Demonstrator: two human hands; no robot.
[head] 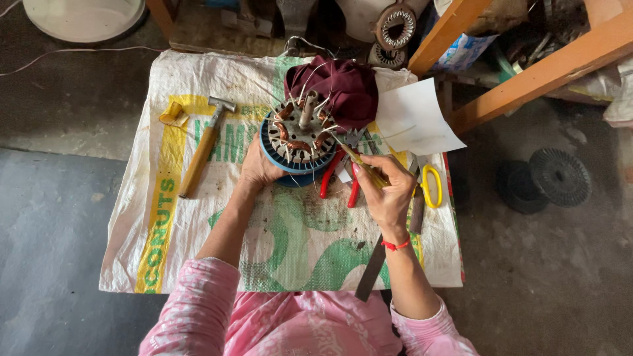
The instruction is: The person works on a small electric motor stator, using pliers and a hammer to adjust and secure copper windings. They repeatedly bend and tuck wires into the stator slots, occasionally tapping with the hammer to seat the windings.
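repair workshop | hammer point(206, 142), pliers point(339, 175), motor stator point(297, 135), wound coils

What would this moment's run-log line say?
left hand: steadies motor stator | right hand: holds thin yellow tool at windings | nearby: red-handled pliers, hammer

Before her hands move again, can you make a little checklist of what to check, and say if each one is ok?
1. Left hand steadies the stator: ok, it cups the blue rim.
2. Right hand grips the thin tool: ok, pinched in the fingers.
3. Tool tip reaches the coils: ok, it points at the stator's edge.
4. Tip in the correct slot: cannot tell, too small.
5. Loose wire ends out of the way: not ok, they stick out all round.
6. Pliers and hammer within reach: ok, both lie on the sack.
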